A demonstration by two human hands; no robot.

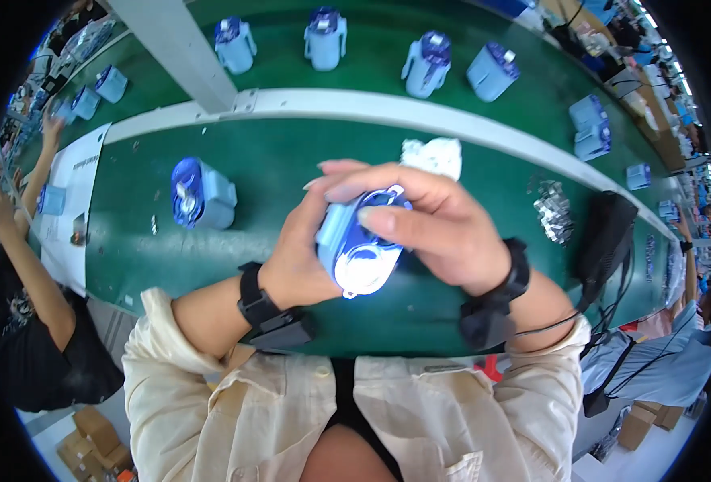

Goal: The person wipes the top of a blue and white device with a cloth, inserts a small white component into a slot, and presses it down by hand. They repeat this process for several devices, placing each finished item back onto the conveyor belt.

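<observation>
My left hand is wrapped round the side of a light-blue lidded jug, held above the green table in front of me. Its dark-blue lid faces up, with a bright, glaring round area at the near end. Over the far part of that lid lies my right hand, thumb on the top and fingers curled round the far side. The fingers hide much of the body. To the left, a similar jug lies tilted on the table, its lid turned toward me.
Beyond a pale metal rail, several similar jugs stand on a green surface. A crumpled white wrapper, a pile of small silvery pieces and a black pouch with cables lie on the table. People work at both sides.
</observation>
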